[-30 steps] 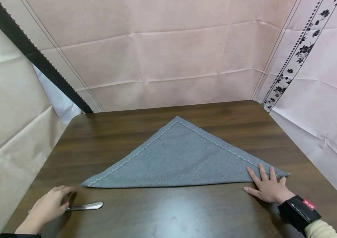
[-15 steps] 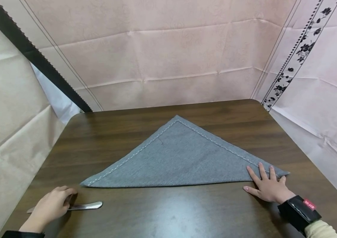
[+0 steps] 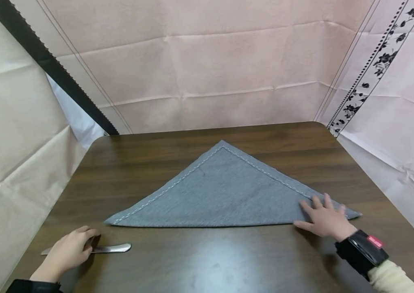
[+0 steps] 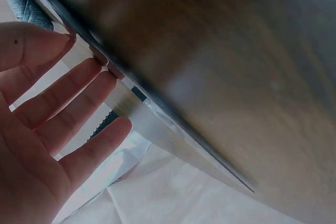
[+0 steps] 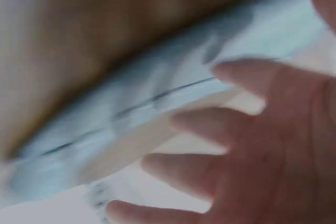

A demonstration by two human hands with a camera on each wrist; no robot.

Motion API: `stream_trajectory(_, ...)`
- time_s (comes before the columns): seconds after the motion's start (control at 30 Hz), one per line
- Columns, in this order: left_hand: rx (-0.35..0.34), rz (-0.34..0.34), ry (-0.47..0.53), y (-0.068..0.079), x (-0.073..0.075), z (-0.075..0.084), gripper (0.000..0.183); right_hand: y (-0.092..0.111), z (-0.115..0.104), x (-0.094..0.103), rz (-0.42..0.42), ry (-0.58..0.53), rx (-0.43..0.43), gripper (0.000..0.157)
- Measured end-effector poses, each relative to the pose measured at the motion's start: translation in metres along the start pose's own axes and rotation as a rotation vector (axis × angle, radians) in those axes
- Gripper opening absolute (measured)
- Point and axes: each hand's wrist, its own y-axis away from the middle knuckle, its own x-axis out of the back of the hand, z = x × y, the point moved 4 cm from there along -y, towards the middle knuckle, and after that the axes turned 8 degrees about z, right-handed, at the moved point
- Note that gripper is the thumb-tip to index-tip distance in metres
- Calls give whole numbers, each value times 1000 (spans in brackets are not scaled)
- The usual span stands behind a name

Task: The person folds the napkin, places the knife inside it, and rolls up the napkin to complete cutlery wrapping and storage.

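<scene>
Two hands and two things show at one table (image 3: 177, 260). One grey triangular cloth (image 3: 221, 195) with two stitched edges lies flat across the middle. One metal knife (image 3: 113, 248) lies near its left corner, under the left hand (image 3: 67, 252), whose fingers bend loosely; whether they pinch it, I cannot tell. The right hand (image 3: 324, 219), fingers spread and gripping nothing, is over the cloth's right end.

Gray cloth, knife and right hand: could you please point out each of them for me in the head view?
Gray cloth (image 3: 221, 195), head view: the middle of its triangle.
Knife (image 3: 113, 248), head view: its exposed handle.
Right hand (image 3: 325, 221), head view: the back of the hand.
</scene>
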Motion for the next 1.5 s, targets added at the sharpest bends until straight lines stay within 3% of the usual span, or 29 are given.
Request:
stream_trajectory(0.17,9,-32,41,3,2,-3,34,-35,-79,13,71,-114,196,65)
stream_trajectory(0.3,-7,-37,65,6,4,-4,32,-62,-135,3,10,-155,293,61)
stream_trajectory(0.43,-13,-50,86,7,3,-3,25,-74,-163,-13,-91,-132,289,58)
stream_trajectory(0.57,-10,-63,77,6,2,-3,24,-74,-169,-24,-135,-90,256,57)
stream_trajectory(0.83,-28,-63,64,3,4,-3,24,-73,-168,-30,-95,-74,270,59)
stream_trajectory(1.07,-90,-2,26,2,5,-1,28,-71,-168,-29,-85,-75,282,59)
stream_trajectory(1.5,-128,-26,-27,-3,5,2,32,-63,-158,-21,-31,-146,332,56)
